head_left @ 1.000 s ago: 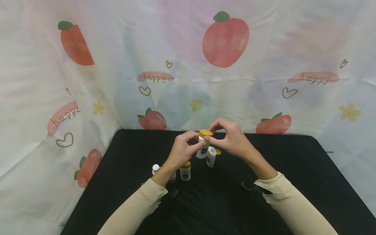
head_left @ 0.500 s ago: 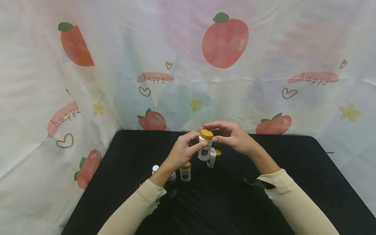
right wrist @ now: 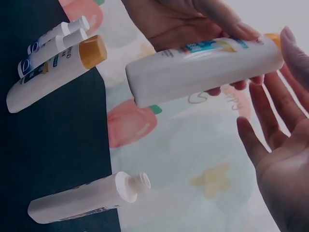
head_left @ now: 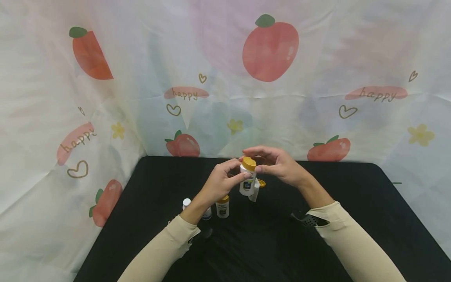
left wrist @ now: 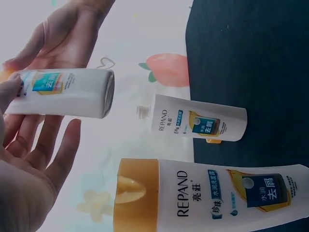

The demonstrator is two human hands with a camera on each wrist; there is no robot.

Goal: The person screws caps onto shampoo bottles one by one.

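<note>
My left hand (head_left: 220, 181) grips a white shampoo bottle (head_left: 248, 187) by its body, thumb in front, raised above the black table. A yellow cap (head_left: 249, 163) sits on top of it. My right hand (head_left: 278, 164) holds this cap, thumb at its right side and fingers reaching behind it. Behind the raised bottle, partly covered in the head view, an uncapped white bottle (left wrist: 198, 118) stands upright with its neck bare. A loose yellow cap (head_left: 261, 183) lies beside that one.
Another yellow-capped shampoo bottle (head_left: 222, 209) stands on the table (head_left: 282, 250) near my left wrist. Two smaller white-capped bottles (right wrist: 72, 29) stand beside it, partly hidden by the left forearm in the head view. A patterned curtain (head_left: 218, 51) hangs behind the table.
My right thumb has shifted from the front of the cap to its right side, with the fingers now extended behind it. The held bottle has come slightly lower and right, covering more of the uncapped bottle.
</note>
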